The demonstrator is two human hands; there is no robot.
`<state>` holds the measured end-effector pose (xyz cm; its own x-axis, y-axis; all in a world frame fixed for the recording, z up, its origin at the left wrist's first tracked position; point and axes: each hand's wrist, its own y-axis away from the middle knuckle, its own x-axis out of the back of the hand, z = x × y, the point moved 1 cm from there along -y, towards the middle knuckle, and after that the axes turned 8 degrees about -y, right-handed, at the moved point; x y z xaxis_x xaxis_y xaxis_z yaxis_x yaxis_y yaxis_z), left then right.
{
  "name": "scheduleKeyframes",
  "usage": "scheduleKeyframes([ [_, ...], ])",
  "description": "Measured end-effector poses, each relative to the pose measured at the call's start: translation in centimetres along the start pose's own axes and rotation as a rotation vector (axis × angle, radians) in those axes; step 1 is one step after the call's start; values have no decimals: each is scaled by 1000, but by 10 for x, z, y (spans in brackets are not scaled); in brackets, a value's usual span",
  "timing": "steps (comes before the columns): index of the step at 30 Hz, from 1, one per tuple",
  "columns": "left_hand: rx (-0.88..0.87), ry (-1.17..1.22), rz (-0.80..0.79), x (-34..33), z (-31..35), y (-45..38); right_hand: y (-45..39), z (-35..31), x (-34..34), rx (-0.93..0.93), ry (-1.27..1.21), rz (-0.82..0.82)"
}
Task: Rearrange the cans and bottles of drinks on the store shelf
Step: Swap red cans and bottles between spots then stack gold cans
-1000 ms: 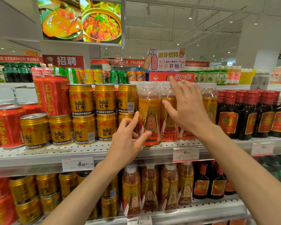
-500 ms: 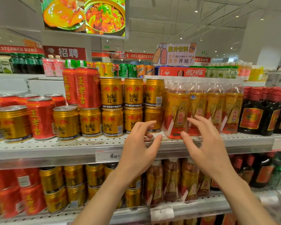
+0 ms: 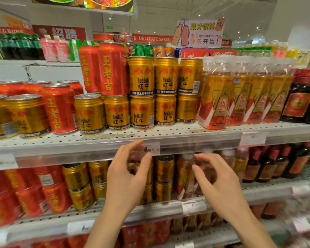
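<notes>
Gold Red Bull cans (image 3: 141,93) stand stacked two high in the middle of the upper shelf (image 3: 168,130). Tall red cans (image 3: 113,68) sit on a gold can to their left, and more red cans (image 3: 58,106) and gold cans (image 3: 28,115) fill the left end. Orange drink bottles (image 3: 217,97) with clear tops line up to the right, then dark bottles (image 3: 301,97). My left hand (image 3: 127,178) and my right hand (image 3: 220,185) hover below that shelf's front edge, fingers loosely spread, holding nothing.
The lower shelf (image 3: 258,192) carries red cans, gold cans (image 3: 164,178), orange bottles and dark bottles behind my hands. Price tags (image 3: 252,138) hang on the shelf rails. A top shelf holds green bottles (image 3: 20,45) and a juice sign (image 3: 199,32).
Both hands have left the orange bottles and dropped from the upper shelf to below its front edge. The view has shifted left, so the cans sit further right in the picture.
</notes>
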<state>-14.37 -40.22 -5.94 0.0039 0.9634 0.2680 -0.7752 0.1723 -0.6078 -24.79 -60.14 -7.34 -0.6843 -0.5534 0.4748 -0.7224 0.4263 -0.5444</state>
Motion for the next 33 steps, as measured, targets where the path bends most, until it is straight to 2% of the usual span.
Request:
scheduleKeyframes([
  [10, 125, -91, -20, 15, -9, 19, 4, 17, -25, -60, -284, -41],
  [17, 130, -121, -23, 34, -16, 23, 5, 2, -36, -13, -295, -75],
  [29, -147, -203, -39, 137, -19, -49, -39, -120, -65, 368, -35, 29],
  [33, -245, -273, 12, 165, -17, -78, -66, -160, -72, 541, 119, 97],
])
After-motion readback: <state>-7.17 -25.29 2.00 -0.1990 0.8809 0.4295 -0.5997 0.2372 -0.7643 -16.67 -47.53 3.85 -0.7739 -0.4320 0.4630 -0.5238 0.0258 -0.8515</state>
